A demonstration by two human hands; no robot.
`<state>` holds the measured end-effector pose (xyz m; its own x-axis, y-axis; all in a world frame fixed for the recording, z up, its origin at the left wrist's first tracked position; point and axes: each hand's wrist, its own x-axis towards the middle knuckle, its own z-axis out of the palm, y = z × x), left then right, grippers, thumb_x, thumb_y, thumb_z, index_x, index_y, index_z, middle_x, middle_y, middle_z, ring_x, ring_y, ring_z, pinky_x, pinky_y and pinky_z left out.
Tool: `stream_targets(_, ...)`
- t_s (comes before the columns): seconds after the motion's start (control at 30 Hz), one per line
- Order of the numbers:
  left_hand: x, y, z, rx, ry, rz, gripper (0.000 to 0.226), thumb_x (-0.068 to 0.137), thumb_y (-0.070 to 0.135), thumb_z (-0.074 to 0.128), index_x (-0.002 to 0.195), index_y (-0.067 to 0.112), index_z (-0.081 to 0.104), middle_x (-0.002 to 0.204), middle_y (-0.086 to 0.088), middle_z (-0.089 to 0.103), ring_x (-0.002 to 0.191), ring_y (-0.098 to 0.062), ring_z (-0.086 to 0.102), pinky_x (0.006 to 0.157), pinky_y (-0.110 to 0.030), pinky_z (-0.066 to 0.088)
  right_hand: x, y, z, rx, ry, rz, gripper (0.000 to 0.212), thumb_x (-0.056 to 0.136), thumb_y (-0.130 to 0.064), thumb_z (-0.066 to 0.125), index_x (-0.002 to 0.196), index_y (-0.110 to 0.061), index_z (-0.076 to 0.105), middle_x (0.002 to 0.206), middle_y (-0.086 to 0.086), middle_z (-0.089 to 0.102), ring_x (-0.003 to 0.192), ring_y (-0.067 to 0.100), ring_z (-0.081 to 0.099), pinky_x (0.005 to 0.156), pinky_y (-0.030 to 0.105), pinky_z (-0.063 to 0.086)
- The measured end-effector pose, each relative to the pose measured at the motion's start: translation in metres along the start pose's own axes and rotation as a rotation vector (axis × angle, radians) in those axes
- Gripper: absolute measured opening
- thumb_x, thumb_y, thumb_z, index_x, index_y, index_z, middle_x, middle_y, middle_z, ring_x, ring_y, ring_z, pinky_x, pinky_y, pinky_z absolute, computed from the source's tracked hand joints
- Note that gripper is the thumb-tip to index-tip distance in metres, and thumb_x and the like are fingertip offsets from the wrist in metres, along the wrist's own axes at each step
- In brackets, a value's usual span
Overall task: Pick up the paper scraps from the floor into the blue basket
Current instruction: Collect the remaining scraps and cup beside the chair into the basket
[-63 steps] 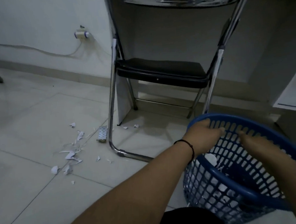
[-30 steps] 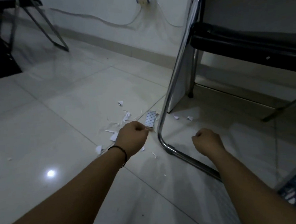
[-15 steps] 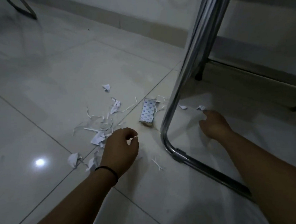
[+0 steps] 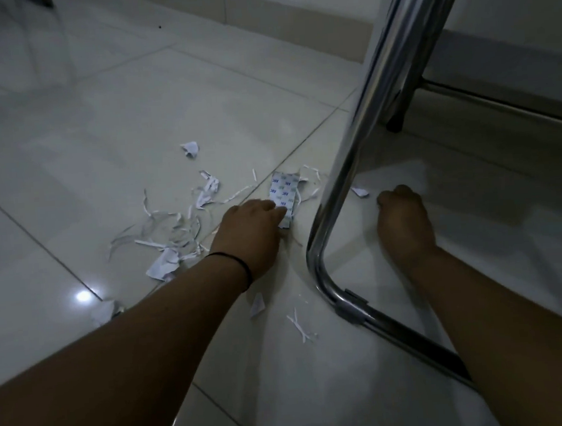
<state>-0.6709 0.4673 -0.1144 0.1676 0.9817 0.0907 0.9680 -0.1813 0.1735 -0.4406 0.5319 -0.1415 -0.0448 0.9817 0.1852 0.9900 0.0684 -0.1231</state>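
Down on the tiled floor (image 4: 106,118) the largest thing is the chrome chair leg (image 4: 356,161), which rises between the two hands and bends along the floor toward 5 o'clock. The left hand (image 4: 252,229) lies flat, its fingertips (image 4: 277,208) touching the near end of the printed paper strip (image 4: 283,192); the fingers look loosely together, not yet clamped on anything. This strip runs from the hand toward 12 o'clock, its long axis nearly in line with the forearm, so I judge the left hand is the nearer one for it. The right hand (image 4: 401,221), curled into a loose fist, rests on the other side of the leg; whether it holds something I cannot tell. A small scrap (image 4: 359,191) lies near it at 10 o'clock. Most paper scraps (image 4: 171,230) spread at 9 o'clock from the left hand. The blue basket is not in view.
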Motion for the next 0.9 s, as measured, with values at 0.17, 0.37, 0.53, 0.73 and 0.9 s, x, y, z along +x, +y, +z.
stream_targets(0.17, -0.002, -0.001, 0.004, -0.053, 0.153, -0.055, 0.024, 0.088, 0.013, 0.044, 0.099, 0.015, 0.065, 0.099, -0.005, 0.067, 0.09, -0.025, 0.061, 0.083, -0.033, 0.044, 0.013, -0.02, -0.004, 0.299, 0.033, 0.046, 0.026, 0.091, 0.0, 0.043, 0.112, 0.007, 0.055, 0.116, 0.028, 0.046, 0.103, 0.039, 0.049, 0.082, 0.032, 0.04)
stream_targets(0.37, -0.022, -0.003, -0.014, -0.509, 0.506, -0.197, 0.007, 0.078, 0.013, 0.06, 0.076, 0.009, 0.055, 0.077, -0.005, 0.061, 0.074, -0.019, 0.055, 0.064, -0.016, 0.04, 0.035, -0.035, 0.003, 0.209, -0.181, 0.196, 0.04, 0.096, -0.033, 0.039, 0.123, -0.004, 0.045, 0.127, 0.022, 0.044, 0.115, 0.038, 0.045, 0.095, 0.041, 0.039)
stream_targets(0.53, -0.031, -0.011, -0.038, -0.926, 0.63, -0.45, 0.017, 0.075, 0.017, 0.057, 0.069, 0.004, 0.047, 0.07, -0.018, 0.058, 0.066, -0.027, 0.06, 0.061, -0.033, 0.05, 0.02, -0.029, 0.007, 0.237, -0.209, 0.147, 0.033, 0.098, -0.026, 0.037, 0.117, -0.003, 0.052, 0.124, 0.023, 0.053, 0.113, 0.037, 0.05, 0.092, 0.037, 0.04)
stream_targets(0.73, -0.059, -0.021, -0.07, -1.23, 0.571, -0.676, 0.016, 0.064, 0.023, 0.053, 0.079, 0.016, 0.051, 0.073, -0.001, 0.057, 0.061, -0.016, 0.056, 0.057, -0.032, 0.052, -0.027, -0.023, -0.03, 0.404, -0.222, 0.307, 0.039, 0.098, -0.019, 0.033, 0.132, -0.002, 0.044, 0.14, 0.019, 0.044, 0.127, 0.032, 0.042, 0.102, 0.03, 0.033)
stream_targets(0.9, -0.103, -0.025, -0.123, -1.276, 0.611, -0.735, 0.016, 0.077, 0.012, 0.051, 0.081, 0.027, 0.053, 0.095, -0.009, 0.062, 0.096, -0.036, 0.063, 0.084, -0.055, 0.053, -0.08, -0.033, -0.103, 0.665, -0.181, 0.475, 0.033, 0.098, -0.018, 0.037, 0.12, 0.003, 0.051, 0.121, 0.023, 0.055, 0.108, 0.032, 0.054, 0.069, 0.019, 0.04)
